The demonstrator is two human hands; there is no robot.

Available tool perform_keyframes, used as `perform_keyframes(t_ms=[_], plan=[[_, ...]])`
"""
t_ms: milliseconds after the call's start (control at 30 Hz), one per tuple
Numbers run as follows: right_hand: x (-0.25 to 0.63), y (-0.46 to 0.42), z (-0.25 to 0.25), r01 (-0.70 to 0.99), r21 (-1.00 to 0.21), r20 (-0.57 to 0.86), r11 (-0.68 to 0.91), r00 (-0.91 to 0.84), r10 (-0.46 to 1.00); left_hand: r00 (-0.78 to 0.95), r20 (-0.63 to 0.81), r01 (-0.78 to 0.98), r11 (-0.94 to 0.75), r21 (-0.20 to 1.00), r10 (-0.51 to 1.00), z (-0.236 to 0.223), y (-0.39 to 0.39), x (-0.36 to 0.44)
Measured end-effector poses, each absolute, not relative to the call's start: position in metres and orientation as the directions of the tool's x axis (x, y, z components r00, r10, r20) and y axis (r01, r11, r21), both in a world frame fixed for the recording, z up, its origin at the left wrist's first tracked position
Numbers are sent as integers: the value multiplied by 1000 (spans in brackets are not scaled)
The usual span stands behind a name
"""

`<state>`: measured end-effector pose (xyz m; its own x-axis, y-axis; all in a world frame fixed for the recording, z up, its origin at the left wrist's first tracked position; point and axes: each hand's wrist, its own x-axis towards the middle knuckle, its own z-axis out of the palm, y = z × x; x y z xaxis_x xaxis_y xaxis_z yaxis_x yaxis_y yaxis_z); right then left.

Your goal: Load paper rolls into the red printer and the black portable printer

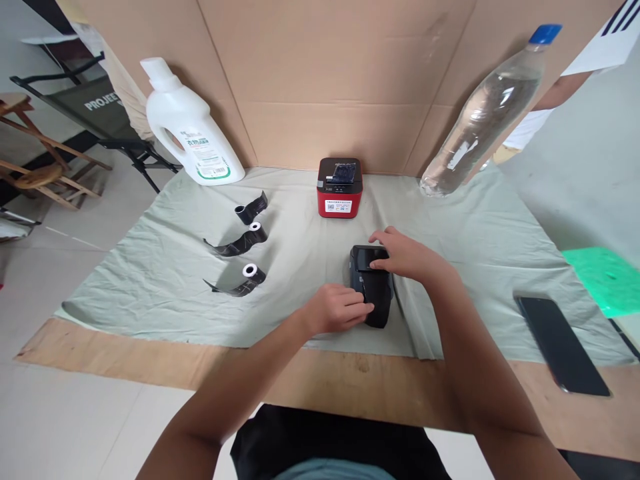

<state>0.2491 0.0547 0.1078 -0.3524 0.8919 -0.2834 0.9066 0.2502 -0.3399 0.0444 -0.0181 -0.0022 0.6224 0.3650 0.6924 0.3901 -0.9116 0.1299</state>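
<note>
A black handheld payment terminal point(355, 279) lies on the cloth in front of me. A dark strip of paper point(379, 300) appears to run over its lower part. My left hand point(336, 309) is closed at the terminal's lower left side, thumb and finger pinching the strip's edge; the exact contact is partly hidden. From the upper right, my right hand point(406, 255) grips the terminal's top end, with its thumb on the glossy lid and its fingers curled over the far corner. Straight ahead stands a small red and black label printer point(340, 200).
Several black paper rolls point(253, 272) with loose tails lie left. A white detergent bottle point(185, 127) and a large water bottle point(480, 127) lean against the cardboard panel point(335, 80). A phone point(563, 347) lies at right near a green sheet point(603, 280). People stand behind the panel.
</note>
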Motion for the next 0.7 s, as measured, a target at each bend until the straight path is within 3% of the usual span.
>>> perform_keyframes(t_ms=[200, 367, 700], plan=[[248, 66, 95, 924, -324, -420, 205, -334, 844, 603, 722, 413, -907, 81, 340, -2, -17, 49], [245, 64, 97, 927, -302, -407, 223, -337, 849, 590, 753, 390, -920, 48, 290, 0, -19, 52], [248, 60, 102, 920, -301, -359, 249, -352, 865, 592, 730, 433, -899, 69, 341, -2, -17, 49]])
